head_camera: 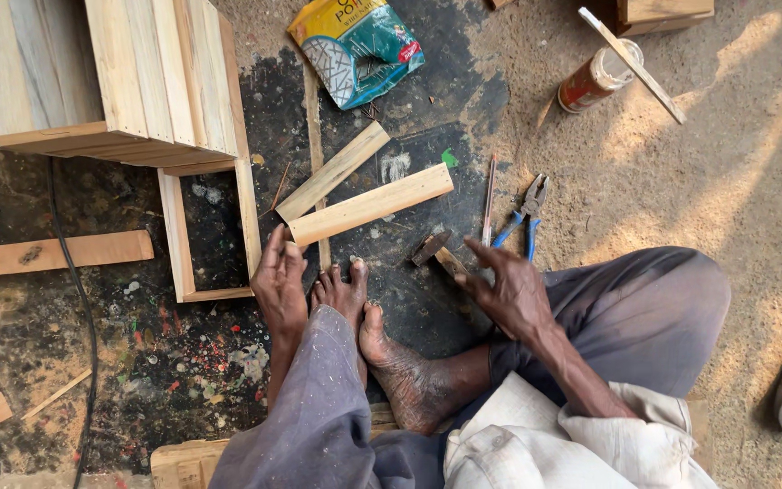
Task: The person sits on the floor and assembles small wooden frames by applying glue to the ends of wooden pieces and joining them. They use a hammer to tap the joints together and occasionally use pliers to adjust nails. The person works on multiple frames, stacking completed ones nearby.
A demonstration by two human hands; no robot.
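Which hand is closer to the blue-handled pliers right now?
Right. The right hand lies just below-left of the blue-handled pliers, over the hammer. The left hand is far across, at the end of a wood strip.

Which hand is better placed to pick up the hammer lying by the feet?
Right. The right hand lies over the hammer handle, fingers spread above it. The left hand is across the feet, touching the near end of a wooden strip.
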